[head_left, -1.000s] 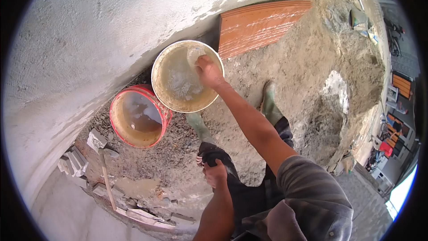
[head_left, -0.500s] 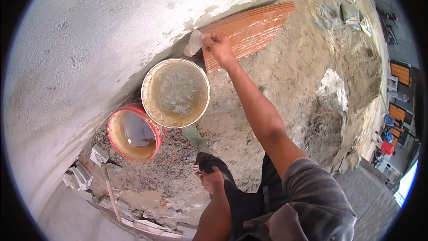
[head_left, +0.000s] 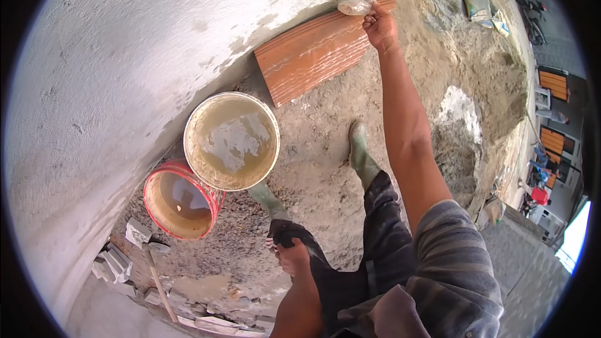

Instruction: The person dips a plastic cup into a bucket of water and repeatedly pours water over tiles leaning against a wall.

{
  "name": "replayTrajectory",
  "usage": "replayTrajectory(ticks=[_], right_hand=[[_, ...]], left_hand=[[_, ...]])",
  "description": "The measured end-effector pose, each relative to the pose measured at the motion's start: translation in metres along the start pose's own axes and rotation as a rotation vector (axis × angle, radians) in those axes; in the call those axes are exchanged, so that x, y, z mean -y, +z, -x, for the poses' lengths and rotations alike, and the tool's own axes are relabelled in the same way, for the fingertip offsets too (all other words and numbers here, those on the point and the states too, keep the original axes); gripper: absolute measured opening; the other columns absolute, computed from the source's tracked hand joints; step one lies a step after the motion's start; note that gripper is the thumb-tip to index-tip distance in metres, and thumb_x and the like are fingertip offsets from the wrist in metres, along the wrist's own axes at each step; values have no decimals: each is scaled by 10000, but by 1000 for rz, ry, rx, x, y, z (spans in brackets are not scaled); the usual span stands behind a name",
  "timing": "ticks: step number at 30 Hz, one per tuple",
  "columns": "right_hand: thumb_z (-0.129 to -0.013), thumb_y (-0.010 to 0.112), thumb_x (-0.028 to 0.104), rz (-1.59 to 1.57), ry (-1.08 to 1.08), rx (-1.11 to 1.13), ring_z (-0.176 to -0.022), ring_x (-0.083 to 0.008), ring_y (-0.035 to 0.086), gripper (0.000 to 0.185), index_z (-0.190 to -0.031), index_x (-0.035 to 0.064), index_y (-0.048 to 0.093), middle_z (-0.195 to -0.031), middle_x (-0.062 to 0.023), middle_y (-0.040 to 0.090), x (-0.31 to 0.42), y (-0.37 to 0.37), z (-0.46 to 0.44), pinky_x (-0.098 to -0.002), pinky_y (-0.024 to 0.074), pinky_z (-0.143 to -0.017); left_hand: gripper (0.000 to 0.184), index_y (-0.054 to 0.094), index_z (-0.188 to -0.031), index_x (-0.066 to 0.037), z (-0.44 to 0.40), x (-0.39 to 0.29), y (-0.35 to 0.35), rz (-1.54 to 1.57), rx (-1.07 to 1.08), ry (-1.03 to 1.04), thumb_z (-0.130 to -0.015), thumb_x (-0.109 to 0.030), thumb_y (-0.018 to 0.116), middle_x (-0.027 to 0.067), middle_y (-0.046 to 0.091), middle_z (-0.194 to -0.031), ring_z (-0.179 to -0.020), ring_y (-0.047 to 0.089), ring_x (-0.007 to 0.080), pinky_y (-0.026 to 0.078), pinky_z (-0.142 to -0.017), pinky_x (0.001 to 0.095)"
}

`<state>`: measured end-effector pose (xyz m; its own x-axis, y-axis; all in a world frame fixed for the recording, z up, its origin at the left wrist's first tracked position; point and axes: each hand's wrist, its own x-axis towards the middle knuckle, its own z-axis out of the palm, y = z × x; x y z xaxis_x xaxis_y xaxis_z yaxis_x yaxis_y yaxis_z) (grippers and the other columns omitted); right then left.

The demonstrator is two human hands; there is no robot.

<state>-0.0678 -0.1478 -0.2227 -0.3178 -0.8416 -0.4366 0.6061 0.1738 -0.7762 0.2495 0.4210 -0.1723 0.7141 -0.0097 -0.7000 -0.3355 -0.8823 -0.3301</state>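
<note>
A rough, pale plastered wall runs down one side of this yard, its foot stained with damp, and the bare ground beside it is brown, lumpy earth turning to dark gravel near the buckets. Further out I can see a white patch splashed on the dirt, some sacks and a grey paved strip. Along the wall lies a stack of orange tiles, ridged and streaked with white. The person's right hand reaches over its far end, fingers closed on a translucent plastic piece held beside the wall. The left hand rests at the left knee with its fingers curled; I cannot tell whether it grips anything. A pale-rimmed bucket and a red bucket, both holding cloudy liquid, stand together by the wall, near broken blocks and a wooden handle.
</note>
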Motion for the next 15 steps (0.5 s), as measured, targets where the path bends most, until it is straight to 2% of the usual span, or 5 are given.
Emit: replayTrajectory(ticks=[4, 6, 9, 13, 15], right_hand=[[-964, 665, 130, 90, -12, 40, -612, -111, 523, 78, -957, 67, 619, -761, -27, 577, 4, 17, 35, -247, 417, -533], [-1002, 659, 137, 290, 16, 198, -587, -83, 530, 87, -978, 54, 671, -717, -4, 616, -30, 32, 87, -242, 415, -533], [-972, 731, 190, 535, 302, 535, -624, -61, 592, 115, -981, 76, 721, -763, 6, 673, -123, 62, 190, -233, 448, -568], [-928, 717, 229, 1110, 448, 862, -814, -217, 758, 291, -1095, -10, 710, -911, -144, 756, -281, 74, 276, -376, 586, -754], [-918, 701, 193, 1404, 318, 744, -898, -286, 759, 263, -1086, -9, 707, -941, -187, 747, -377, 51, 279, -393, 601, -800]], left_hand=[[708, 577, -1419, -135, -5, 2, -3, 12, 25, -11, -837, -527, 667, 190, 610, -1369, -1237, 619, 370, 507, -1026, 500], [706, 577, -1419, -133, -4, -1, -7, 29, 49, -17, -840, -528, 663, 189, 613, -1365, -1240, 617, 372, 501, -1034, 498], [697, 563, -1422, -127, -8, 2, -6, 48, 83, -9, -859, -529, 646, 175, 597, -1354, -1236, 613, 380, 497, -1032, 515], [698, 578, -1409, -126, -6, 5, -6, 55, 69, -33, -845, -530, 653, 181, 612, -1356, -1239, 617, 366, 497, -1032, 504], [692, 579, -1402, -129, -9, 11, -2, 48, 78, -49, -843, -530, 656, 178, 613, -1343, -1232, 620, 365, 500, -1026, 507]])
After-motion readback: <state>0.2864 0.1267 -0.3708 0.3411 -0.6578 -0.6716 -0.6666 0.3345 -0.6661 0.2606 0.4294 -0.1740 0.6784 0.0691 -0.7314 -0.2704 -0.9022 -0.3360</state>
